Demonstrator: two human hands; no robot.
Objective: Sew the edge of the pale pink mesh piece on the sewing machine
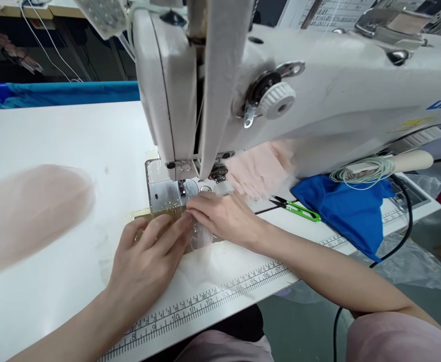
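Note:
My left hand [150,254] rests on the machine bed with its fingers bent. Its index fingertip meets the fingers of my right hand [226,216], just in front of the presser foot [182,188]. Between the fingertips, both hands pinch a thin piece of sheer fabric [204,235], mostly covered by the fingers. The metal needle plate [162,195] lies just beyond them, under the head of a white sewing machine [175,95]. Loose bits of clear thread or film cling around the plate.
Pale pink sheer fabric [35,216] lies at left; a frayed pink stack [260,171] sits behind my right hand. Green-handled thread snips [303,211], a blue cloth [341,206] and a coil of pale cord [363,171] are at right. A printed ruler [205,304] runs along the table's front edge.

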